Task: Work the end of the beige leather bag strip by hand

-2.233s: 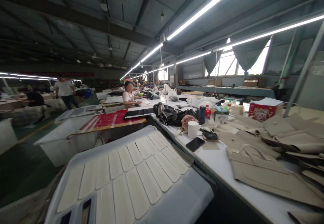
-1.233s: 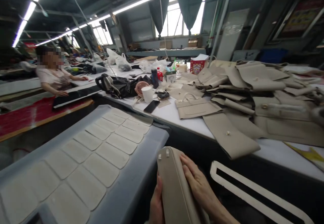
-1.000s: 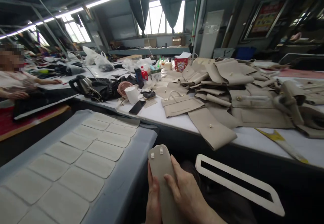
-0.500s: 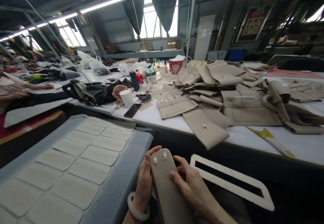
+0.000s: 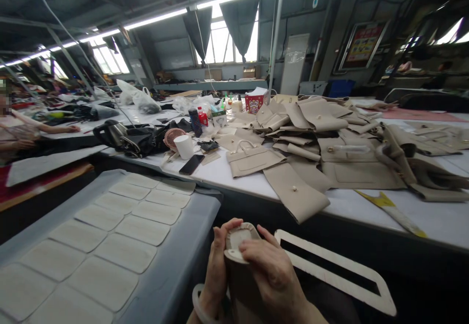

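Low in the middle of the view both my hands grip a long beige leather strip with a rounded top end. My left hand wraps its left edge, with a pale bangle on the wrist. My right hand lies over the front, and its fingers press the top end, which is bent over forward. To the left sits a grey tray laid with several oval beige pieces. A white rectangular frame lies to the right of my hands.
A long white table is piled with beige bag panels, a flat beige handbag, a phone, a white cup, a small fan and bottles. A yellow-tipped strip lies near its edge. Another person sits at far left.
The view swung from the hall down to my hands. In the last half second the strip's flat rounded end was folded over forward under my right fingers.
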Demonstrator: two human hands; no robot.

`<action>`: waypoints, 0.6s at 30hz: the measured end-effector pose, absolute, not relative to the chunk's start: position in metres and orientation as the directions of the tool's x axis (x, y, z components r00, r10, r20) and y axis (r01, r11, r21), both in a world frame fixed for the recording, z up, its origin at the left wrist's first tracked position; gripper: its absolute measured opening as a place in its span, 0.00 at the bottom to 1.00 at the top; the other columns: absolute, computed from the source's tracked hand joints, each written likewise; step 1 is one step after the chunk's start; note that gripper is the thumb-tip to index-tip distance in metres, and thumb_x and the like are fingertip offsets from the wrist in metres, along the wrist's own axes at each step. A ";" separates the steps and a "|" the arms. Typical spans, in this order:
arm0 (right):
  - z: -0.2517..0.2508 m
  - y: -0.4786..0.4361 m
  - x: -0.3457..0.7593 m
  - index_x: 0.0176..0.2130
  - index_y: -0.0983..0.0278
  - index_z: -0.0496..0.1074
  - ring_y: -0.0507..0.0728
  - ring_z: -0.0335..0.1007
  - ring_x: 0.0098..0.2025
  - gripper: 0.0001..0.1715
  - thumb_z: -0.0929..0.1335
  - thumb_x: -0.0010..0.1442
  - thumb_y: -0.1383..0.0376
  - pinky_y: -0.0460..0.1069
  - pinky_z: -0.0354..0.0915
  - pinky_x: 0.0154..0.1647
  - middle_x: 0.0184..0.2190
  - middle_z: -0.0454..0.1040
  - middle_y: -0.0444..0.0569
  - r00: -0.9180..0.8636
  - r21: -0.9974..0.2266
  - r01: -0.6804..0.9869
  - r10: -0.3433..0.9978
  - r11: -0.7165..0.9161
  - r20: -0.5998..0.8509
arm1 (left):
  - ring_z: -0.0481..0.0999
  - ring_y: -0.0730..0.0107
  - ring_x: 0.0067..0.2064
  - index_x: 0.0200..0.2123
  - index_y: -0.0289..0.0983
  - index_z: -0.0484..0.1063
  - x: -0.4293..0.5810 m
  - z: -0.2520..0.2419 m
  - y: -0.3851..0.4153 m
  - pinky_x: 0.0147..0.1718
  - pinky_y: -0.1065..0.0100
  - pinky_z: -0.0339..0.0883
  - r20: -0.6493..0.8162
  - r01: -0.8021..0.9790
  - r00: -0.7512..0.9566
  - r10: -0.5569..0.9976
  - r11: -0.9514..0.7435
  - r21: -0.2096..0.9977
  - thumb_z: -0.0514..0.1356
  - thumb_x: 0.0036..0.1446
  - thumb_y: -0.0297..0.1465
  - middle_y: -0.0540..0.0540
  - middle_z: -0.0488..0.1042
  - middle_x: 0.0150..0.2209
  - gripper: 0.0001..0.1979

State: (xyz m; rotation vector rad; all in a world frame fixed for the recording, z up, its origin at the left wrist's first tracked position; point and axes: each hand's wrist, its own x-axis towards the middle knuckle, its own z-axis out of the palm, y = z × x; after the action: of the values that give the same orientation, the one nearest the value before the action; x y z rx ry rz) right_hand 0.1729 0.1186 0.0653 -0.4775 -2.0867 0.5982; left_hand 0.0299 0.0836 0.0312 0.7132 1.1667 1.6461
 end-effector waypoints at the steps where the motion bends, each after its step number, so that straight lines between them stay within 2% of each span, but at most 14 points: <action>1: 0.067 0.116 0.176 0.44 0.60 0.69 0.55 0.75 0.45 0.13 0.63 0.62 0.75 0.59 0.61 0.62 0.39 0.79 0.46 -0.554 -0.546 0.072 0.488 0.835 0.674 | 0.73 0.53 0.50 0.50 0.36 0.73 0.030 0.031 0.084 0.52 0.57 0.64 -0.063 -0.362 -0.376 0.924 -0.084 0.928 0.44 0.66 0.54 0.38 0.75 0.50 0.31; 4: 0.072 0.110 0.186 0.48 0.63 0.67 0.55 0.76 0.46 0.16 0.61 0.62 0.76 0.54 0.67 0.57 0.42 0.79 0.51 -0.590 -0.432 0.024 0.361 0.902 0.722 | 0.71 0.57 0.52 0.45 0.38 0.75 0.028 0.031 0.086 0.53 0.63 0.62 -0.015 -0.302 -0.359 0.933 -0.100 0.948 0.57 0.63 0.46 0.43 0.74 0.49 0.19; 6: 0.074 0.108 0.190 0.47 0.64 0.67 0.55 0.76 0.46 0.14 0.61 0.63 0.75 0.53 0.69 0.56 0.41 0.79 0.53 -0.595 -0.382 0.014 0.315 0.924 0.739 | 0.71 0.58 0.53 0.44 0.40 0.75 0.025 0.033 0.087 0.54 0.65 0.61 0.020 -0.272 -0.300 0.954 -0.105 0.957 0.61 0.61 0.41 0.45 0.74 0.49 0.14; 11: 0.069 0.101 0.197 0.46 0.66 0.69 0.55 0.77 0.47 0.10 0.62 0.67 0.72 0.50 0.69 0.58 0.40 0.80 0.53 -0.551 -0.359 -0.006 0.296 0.933 0.780 | 0.71 0.59 0.53 0.48 0.41 0.73 0.020 0.042 0.083 0.54 0.65 0.60 0.059 -0.062 -0.195 0.979 -0.072 0.995 0.59 0.63 0.39 0.45 0.73 0.51 0.13; 14: 0.069 0.093 0.201 0.45 0.67 0.71 0.55 0.78 0.45 0.10 0.62 0.69 0.70 0.49 0.68 0.58 0.39 0.81 0.52 -0.540 -0.317 0.002 0.268 0.949 0.798 | 0.71 0.58 0.52 0.49 0.42 0.73 0.021 0.043 0.080 0.54 0.64 0.60 0.068 -0.023 -0.221 0.973 -0.075 0.997 0.57 0.64 0.40 0.45 0.73 0.52 0.14; 18: 0.073 0.079 0.208 0.44 0.65 0.72 0.54 0.79 0.42 0.10 0.61 0.70 0.69 0.46 0.67 0.57 0.36 0.82 0.49 -0.623 -0.335 -0.033 0.242 0.942 0.743 | 0.71 0.57 0.52 0.50 0.41 0.73 0.023 0.036 0.078 0.56 0.62 0.58 0.073 0.003 -0.293 0.953 -0.076 0.997 0.57 0.64 0.41 0.44 0.74 0.51 0.15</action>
State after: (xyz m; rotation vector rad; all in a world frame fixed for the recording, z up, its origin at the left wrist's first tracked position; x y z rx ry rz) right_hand 0.2085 0.0794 0.0733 -0.1470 -2.2121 0.3999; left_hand 0.0227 0.0781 0.0357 1.1034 1.3826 1.4882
